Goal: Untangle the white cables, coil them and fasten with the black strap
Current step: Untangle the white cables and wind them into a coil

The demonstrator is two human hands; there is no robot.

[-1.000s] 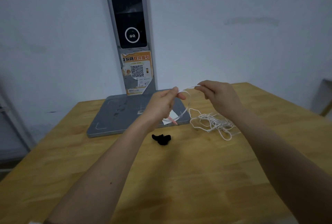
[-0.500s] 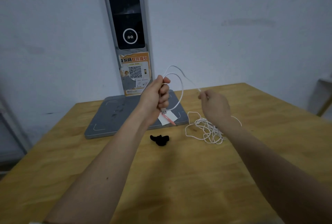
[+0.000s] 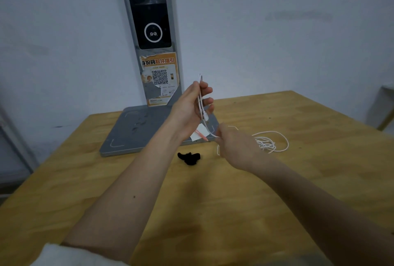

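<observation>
White thin cable (image 3: 200,103) now lies folded in the left hand (image 3: 191,105), where half a second ago a wide open loop stood above the fist. The loop has been pulled flat into a narrow fold, its tip showing above the fingers, and a connector hangs below the palm. The right hand (image 3: 236,148) has come lower and nearer, and it pinches the running strand just under the left one. I judge the coiling has only begun: one turn is gathered.

Most of the cable is a loose tangled heap (image 3: 268,142) on the yellow wooden table (image 3: 319,159), just beyond the right hand. The small crumpled black strap (image 3: 189,158) lies untouched on the table, in front of the grey flat stand base (image 3: 136,129).
</observation>
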